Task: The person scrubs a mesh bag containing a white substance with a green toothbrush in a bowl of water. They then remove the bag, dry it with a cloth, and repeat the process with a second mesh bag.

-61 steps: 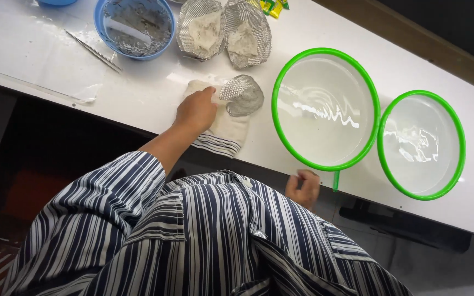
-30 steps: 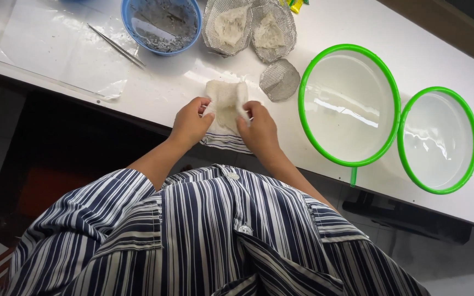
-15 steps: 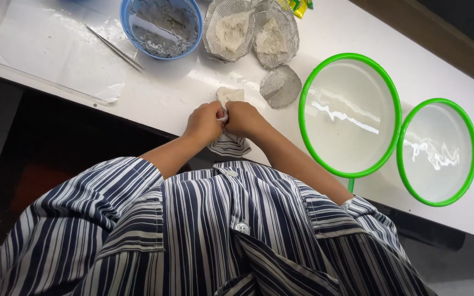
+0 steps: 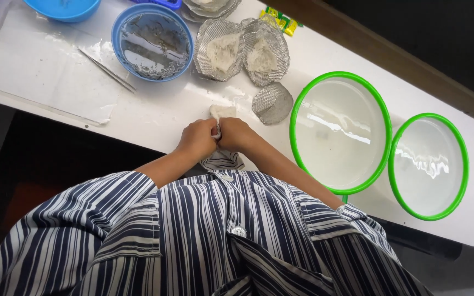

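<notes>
I press both hands together at the near edge of the tabletop (image 4: 154,112): my left hand (image 4: 197,140) and right hand (image 4: 236,134) meet knuckle to knuckle, fingers closed around a small white lump (image 4: 221,113) wrapped in a striped cloth (image 4: 222,159), whose loose end hangs down toward my shirt. To do this squeeze well, I keep the lump wholly inside the cloth, apply even pressure from both sides, and hold the bundle over the tabletop rather than past its edge. A small mesh cup (image 4: 272,103) lies just beyond my right hand; two larger mesh cups (image 4: 242,50) holding white pieces stand farther back beside a blue bowl (image 4: 152,41) of water, with tweezers (image 4: 107,69) on a plastic sheet (image 4: 39,71) to the left. Two green-rimmed trays (image 4: 340,133) of water stand to the right, well apart from the cloth.
</notes>
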